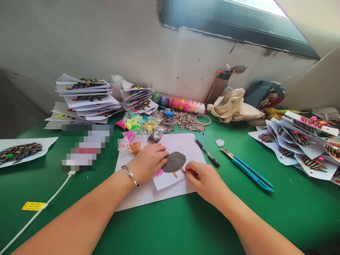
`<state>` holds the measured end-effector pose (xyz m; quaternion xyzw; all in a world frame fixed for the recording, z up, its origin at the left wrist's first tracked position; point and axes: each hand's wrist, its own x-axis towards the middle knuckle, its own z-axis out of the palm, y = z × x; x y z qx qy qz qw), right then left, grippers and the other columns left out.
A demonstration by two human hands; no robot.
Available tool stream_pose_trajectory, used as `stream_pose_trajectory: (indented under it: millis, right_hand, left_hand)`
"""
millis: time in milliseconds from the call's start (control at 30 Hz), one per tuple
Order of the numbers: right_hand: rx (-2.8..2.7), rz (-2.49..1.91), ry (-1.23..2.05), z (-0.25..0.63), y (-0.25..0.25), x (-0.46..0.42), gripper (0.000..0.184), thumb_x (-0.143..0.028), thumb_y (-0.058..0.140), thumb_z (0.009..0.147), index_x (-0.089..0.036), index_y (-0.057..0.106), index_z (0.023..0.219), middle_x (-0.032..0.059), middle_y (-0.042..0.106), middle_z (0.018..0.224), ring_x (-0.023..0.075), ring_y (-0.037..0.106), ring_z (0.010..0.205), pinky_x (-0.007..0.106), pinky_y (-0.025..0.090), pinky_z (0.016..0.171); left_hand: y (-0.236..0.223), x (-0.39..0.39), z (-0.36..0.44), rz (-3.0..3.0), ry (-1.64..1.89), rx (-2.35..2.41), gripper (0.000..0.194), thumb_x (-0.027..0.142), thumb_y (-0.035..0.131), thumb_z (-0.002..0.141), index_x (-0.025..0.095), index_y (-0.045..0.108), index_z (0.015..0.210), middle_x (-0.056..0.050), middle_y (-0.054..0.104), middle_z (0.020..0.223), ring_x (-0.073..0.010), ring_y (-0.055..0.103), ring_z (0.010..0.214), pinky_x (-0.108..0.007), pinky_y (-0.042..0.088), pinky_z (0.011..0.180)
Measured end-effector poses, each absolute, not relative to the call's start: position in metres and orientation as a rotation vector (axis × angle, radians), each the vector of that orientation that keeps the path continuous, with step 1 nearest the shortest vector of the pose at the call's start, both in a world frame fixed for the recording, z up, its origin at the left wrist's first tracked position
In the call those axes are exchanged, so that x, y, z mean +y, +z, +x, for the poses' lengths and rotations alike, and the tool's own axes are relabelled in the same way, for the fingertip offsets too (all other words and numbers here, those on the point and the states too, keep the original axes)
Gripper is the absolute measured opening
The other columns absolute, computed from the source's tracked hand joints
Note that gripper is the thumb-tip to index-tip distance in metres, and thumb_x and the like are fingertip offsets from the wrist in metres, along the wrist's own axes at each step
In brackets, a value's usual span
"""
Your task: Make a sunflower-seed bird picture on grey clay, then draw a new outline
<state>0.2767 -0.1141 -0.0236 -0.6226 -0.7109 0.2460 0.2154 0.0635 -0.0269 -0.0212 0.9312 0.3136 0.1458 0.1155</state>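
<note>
A flattened, roundish piece of dark grey clay (174, 162) lies on a small white paper card (167, 183), which rests on a larger white sheet (127, 193). My left hand (148, 159) lies palm down with fingers stretched out, its fingertips touching the clay's left edge. Just below that hand is a bit of pink clay (159, 173). One short orange clay strip (175, 174) sticks out under the grey shape. My right hand (203, 179) is closed in a pinch at the shape's lower right, with a second orange clay strip (183, 170) at its fingertips.
Bags of coloured clay (136, 124) and a pile of striped sunflower seeds (180, 120) lie behind the sheet. A black pen (207, 152) and blue utility knife (249, 171) are to the right. Stacked seed pictures (87, 95) stand left, others (300, 141) right. A white cable (32, 221) crosses the left.
</note>
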Motion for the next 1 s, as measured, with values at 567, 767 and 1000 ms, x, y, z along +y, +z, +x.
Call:
stream_pose_trajectory:
  millis: [567, 767, 1000]
  right_hand:
    - [-2.03, -1.667, 0.55, 0.2755, -0.0296, -0.1148, 0.015, -0.019, 0.044, 0.087, -0.021, 0.057, 0.079, -0.0016, 0.058, 0.068, 0.0125, 0.047, 0.06, 0.023, 0.033, 0.057]
    - [-1.98, -1.686, 0.597, 0.2751, -0.0283, -0.1118, 0.016, -0.022, 0.044, 0.089, -0.021, 0.059, 0.084, -0.0012, 0.061, 0.071, 0.0127, 0.049, 0.061, 0.023, 0.035, 0.057]
    - [-1.921, -1.674, 0.618, 0.2745, -0.0303, -0.1113, 0.016, -0.024, 0.045, 0.089, -0.021, 0.06, 0.084, -0.0012, 0.06, 0.069, 0.0126, 0.047, 0.059, 0.023, 0.035, 0.056]
  left_hand:
    - [-0.0201, -0.027, 0.0643, 2.733, 0.417, 0.928, 0.021, 0.017, 0.046, 0.092, 0.016, 0.065, 0.102, -0.01, 0.062, 0.103, -0.0238, 0.056, 0.101, -0.039, 0.046, 0.09]
    - [-0.0196, -0.0274, 0.0646, 2.725, 0.415, 0.925, 0.023, 0.018, 0.044, 0.093, 0.016, 0.065, 0.103, -0.01, 0.062, 0.102, -0.0239, 0.056, 0.1, -0.04, 0.046, 0.089]
    - [-0.0194, -0.0273, 0.0641, 2.721, 0.433, 0.919, 0.021, 0.017, 0.045, 0.092, 0.017, 0.064, 0.101, -0.009, 0.062, 0.101, -0.0233, 0.056, 0.099, -0.039, 0.046, 0.088]
